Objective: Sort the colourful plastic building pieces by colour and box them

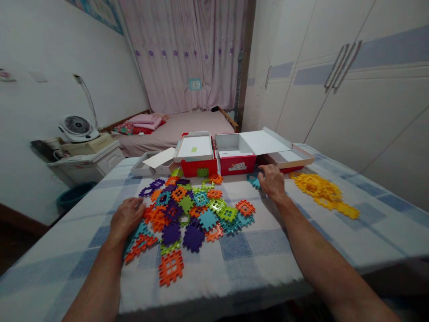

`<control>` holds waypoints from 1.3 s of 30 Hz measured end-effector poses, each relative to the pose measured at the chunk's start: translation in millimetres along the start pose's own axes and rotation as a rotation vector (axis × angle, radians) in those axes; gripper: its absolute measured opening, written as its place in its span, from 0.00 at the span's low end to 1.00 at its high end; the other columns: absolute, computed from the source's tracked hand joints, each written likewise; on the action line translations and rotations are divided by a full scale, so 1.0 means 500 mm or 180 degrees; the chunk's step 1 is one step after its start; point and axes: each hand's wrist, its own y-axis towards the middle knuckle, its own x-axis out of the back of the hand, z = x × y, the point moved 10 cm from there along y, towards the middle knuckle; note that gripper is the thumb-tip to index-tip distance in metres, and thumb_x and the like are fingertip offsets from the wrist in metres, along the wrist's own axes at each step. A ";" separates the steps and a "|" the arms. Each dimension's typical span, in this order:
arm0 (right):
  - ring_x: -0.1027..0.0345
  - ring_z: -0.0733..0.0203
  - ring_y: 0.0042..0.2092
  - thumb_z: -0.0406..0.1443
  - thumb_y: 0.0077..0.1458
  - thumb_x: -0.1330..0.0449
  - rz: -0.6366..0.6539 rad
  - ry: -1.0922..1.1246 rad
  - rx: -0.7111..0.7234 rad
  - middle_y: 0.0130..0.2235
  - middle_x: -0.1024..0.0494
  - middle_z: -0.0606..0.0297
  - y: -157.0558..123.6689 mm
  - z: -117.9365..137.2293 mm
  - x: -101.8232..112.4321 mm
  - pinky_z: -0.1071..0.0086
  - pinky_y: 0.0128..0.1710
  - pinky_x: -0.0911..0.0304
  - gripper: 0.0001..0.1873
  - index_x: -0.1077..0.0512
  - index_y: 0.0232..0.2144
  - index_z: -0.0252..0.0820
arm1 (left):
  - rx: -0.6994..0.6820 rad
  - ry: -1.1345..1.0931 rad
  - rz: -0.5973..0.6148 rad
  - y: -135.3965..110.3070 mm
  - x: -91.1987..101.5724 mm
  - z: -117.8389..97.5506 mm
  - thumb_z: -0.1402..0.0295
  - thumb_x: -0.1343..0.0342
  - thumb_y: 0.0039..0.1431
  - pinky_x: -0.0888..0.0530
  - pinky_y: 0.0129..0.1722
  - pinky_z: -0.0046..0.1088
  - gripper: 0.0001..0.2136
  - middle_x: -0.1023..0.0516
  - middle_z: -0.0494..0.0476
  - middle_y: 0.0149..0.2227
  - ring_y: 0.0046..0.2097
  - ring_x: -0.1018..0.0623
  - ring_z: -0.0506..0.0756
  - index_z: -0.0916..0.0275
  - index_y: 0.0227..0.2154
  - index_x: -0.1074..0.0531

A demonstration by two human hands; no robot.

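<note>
A heap of flat plastic interlocking tiles (191,210) in orange, purple, green and teal lies in the middle of the table. My left hand (126,217) rests palm down on the heap's left edge, fingers curled over orange and teal pieces. My right hand (272,181) reaches to the far side, its fingers bent down onto a small teal tile (254,180) in front of the red boxes. A separate pile of yellow tiles (323,191) lies to the right of that hand.
The table wears a blue-and-white checked cloth (241,250). Open red boxes (197,156) (234,158) and a white box (152,163) stand along the far edge. A fan (77,129) on a cabinet stands left, a bed (187,127) behind, wardrobe doors (351,89) right.
</note>
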 end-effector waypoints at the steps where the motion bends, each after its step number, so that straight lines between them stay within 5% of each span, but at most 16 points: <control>1: 0.36 0.48 0.52 0.33 0.57 0.49 -0.0032 0.0208 0.0146 0.49 0.26 0.51 -0.003 0.019 0.002 0.56 0.51 0.40 0.17 0.27 0.46 0.37 | 0.0001 0.0011 -0.0006 0.000 0.000 0.000 0.58 0.61 0.59 0.32 0.55 0.41 0.26 0.27 0.67 0.54 0.55 0.28 0.64 0.65 0.50 0.27; 7: 0.35 0.56 0.52 0.38 0.57 0.42 0.1075 0.1765 0.1851 0.49 0.26 0.59 -0.120 0.267 -0.031 0.62 0.54 0.42 0.16 0.29 0.48 0.43 | 0.0020 0.0034 0.0008 -0.008 0.009 -0.011 0.58 0.62 0.60 0.33 0.56 0.38 0.25 0.29 0.65 0.55 0.56 0.29 0.62 0.65 0.51 0.27; 12: 0.40 0.51 0.56 0.48 0.51 0.34 0.1750 0.1559 0.2826 0.52 0.27 0.57 -0.255 0.401 -0.048 0.56 0.57 0.48 0.29 0.31 0.52 0.45 | 0.0049 0.0017 -0.0039 -0.017 0.022 -0.023 0.60 0.61 0.61 0.32 0.55 0.38 0.23 0.27 0.65 0.54 0.54 0.28 0.62 0.64 0.50 0.27; 18: 0.37 0.52 0.50 0.44 0.51 0.34 0.1747 0.1571 0.2696 0.46 0.26 0.57 -0.262 0.404 -0.054 0.59 0.52 0.46 0.22 0.30 0.46 0.41 | 0.0109 0.0007 -0.0091 -0.021 0.024 -0.023 0.61 0.59 0.61 0.31 0.53 0.38 0.22 0.29 0.65 0.54 0.54 0.28 0.62 0.64 0.50 0.27; 22: 0.35 0.59 0.41 0.38 0.56 0.40 0.1971 0.2111 0.1945 0.38 0.26 0.64 -0.222 0.380 -0.062 0.66 0.44 0.42 0.07 0.30 0.36 0.41 | 0.0053 -0.0048 -0.0172 -0.024 0.026 -0.027 0.61 0.60 0.62 0.32 0.54 0.37 0.22 0.28 0.65 0.53 0.53 0.28 0.62 0.64 0.50 0.27; 26: 0.37 0.63 0.34 0.39 0.57 0.43 0.2169 0.2418 0.1305 0.31 0.29 0.69 -0.172 0.370 -0.090 0.70 0.36 0.43 0.07 0.31 0.31 0.41 | 0.0064 -0.0091 -0.0185 -0.024 0.024 -0.025 0.61 0.59 0.62 0.31 0.54 0.37 0.21 0.28 0.64 0.53 0.54 0.28 0.61 0.63 0.49 0.27; 33: 0.37 0.55 0.49 0.35 0.53 0.39 0.1947 0.1976 0.1976 0.43 0.28 0.59 -0.147 0.435 -0.126 0.63 0.50 0.45 0.06 0.33 0.28 0.41 | 0.0086 -0.0032 -0.0206 -0.022 0.025 -0.024 0.61 0.59 0.62 0.30 0.52 0.38 0.21 0.27 0.63 0.53 0.53 0.27 0.62 0.62 0.49 0.27; 39: 0.38 0.60 0.39 0.34 0.54 0.41 0.1839 0.1995 0.2062 0.36 0.30 0.64 -0.164 0.443 -0.129 0.67 0.41 0.44 0.05 0.35 0.30 0.41 | 0.0134 -0.0035 -0.0212 -0.026 0.030 -0.027 0.62 0.58 0.62 0.30 0.52 0.39 0.20 0.28 0.63 0.54 0.53 0.27 0.62 0.63 0.50 0.27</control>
